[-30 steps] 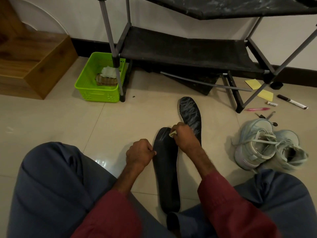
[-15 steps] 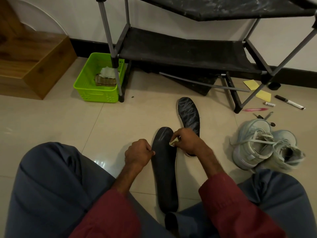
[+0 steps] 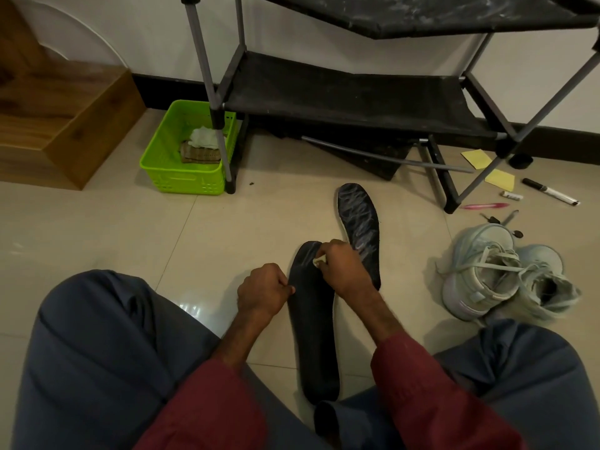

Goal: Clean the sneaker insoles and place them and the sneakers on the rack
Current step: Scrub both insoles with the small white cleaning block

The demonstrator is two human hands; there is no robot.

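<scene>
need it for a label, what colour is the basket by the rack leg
The basket is bright green; seen in the head view.

We can read no text, brand or number anywhere. The small white tube (image 3: 512,196) beside the black-and-white marker pen (image 3: 550,191) carries dark print, too blurred for us to make out.

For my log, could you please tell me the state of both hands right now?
Left hand: closed, pinching the edge of the near insole.
Right hand: closed, holding a small pale wipe against that insole.
</scene>
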